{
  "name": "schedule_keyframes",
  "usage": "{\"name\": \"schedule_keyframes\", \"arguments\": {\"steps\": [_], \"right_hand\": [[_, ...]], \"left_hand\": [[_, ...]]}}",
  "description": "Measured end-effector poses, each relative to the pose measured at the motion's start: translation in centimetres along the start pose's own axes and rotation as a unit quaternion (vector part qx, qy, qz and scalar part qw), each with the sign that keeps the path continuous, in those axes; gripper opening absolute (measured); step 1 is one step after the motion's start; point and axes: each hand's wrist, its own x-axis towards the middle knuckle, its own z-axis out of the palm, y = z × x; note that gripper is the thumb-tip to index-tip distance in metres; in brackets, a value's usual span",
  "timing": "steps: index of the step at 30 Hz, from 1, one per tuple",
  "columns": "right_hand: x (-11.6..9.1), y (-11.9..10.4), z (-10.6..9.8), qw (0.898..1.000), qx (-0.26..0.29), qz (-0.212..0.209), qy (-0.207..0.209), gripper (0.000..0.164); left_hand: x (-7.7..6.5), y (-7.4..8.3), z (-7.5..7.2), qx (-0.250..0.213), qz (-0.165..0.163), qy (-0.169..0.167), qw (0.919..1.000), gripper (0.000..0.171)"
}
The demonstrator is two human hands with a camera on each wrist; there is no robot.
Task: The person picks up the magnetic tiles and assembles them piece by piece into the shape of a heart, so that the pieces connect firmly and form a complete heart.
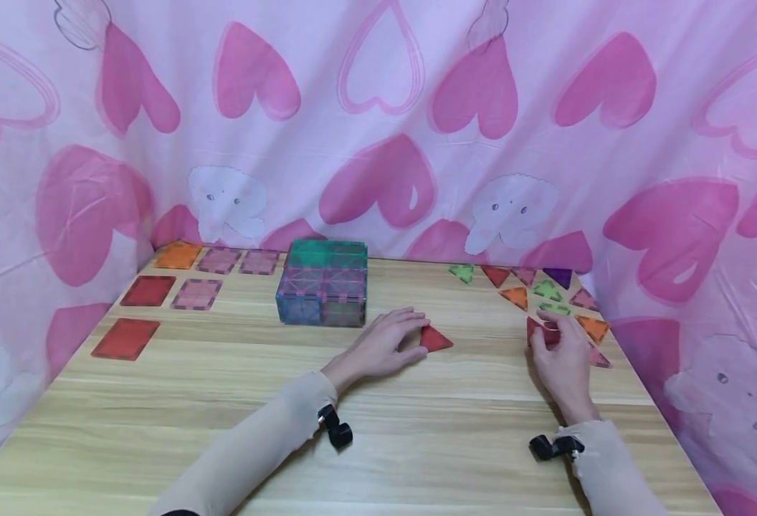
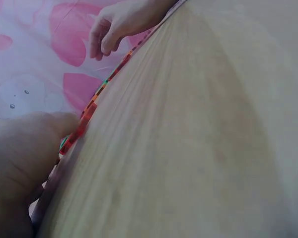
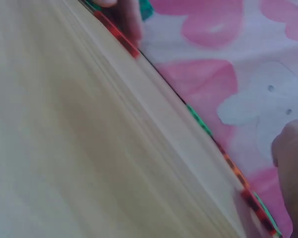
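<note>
My left hand (image 1: 388, 342) reaches across the middle of the table, thumb and fingertips at the left edge of a red triangular magnetic tile (image 1: 436, 339). That tile lies flat on the tabletop; its edge shows beside the left fingers in the right wrist view. Over at the right, my right hand (image 1: 562, 358) hovers above another red tile (image 1: 542, 332), thumb and fingers apart, covering part of it. Its fingers bend downward in the left wrist view. Left of my left hand stands a box shape of translucent tiles (image 1: 322, 284), green and purple on top, blue at the front.
Around my right hand lie several triangular tiles, among them an orange one (image 1: 515, 297), a green one (image 1: 462, 272) and a purple one (image 1: 558, 277). Square tiles, red (image 1: 126, 339), pink (image 1: 196, 294) and orange (image 1: 179, 255), lie at the far left. Pink heart-print cloth (image 1: 378, 172) surrounds the table.
</note>
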Motion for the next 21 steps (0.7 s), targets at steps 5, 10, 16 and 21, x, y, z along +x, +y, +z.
{"name": "schedule_keyframes", "arguments": {"steps": [5, 10, 16, 21], "right_hand": [[0.3, 0.9, -0.9, 0.998, -0.048, 0.026, -0.034, 0.039], [0.5, 1.2, -1.3, 0.994, -0.06, 0.04, -0.076, 0.044], [0.7, 1.3, -1.5, 0.991, -0.073, 0.027, -0.109, 0.052], [0.7, 1.6, -1.7, 0.988, -0.08, 0.015, -0.133, 0.061]], "left_hand": [[0.5, 0.0, 0.3, -0.005, 0.004, 0.016, 0.9999, 0.061], [0.3, -0.2, 0.2, -0.113, 0.03, 0.06, 0.9913, 0.071], [-0.6, -0.5, -0.1, -0.181, 0.046, 0.093, 0.9781, 0.083], [-1.4, -0.7, -0.4, -0.185, 0.026, 0.097, 0.9777, 0.066]]}}
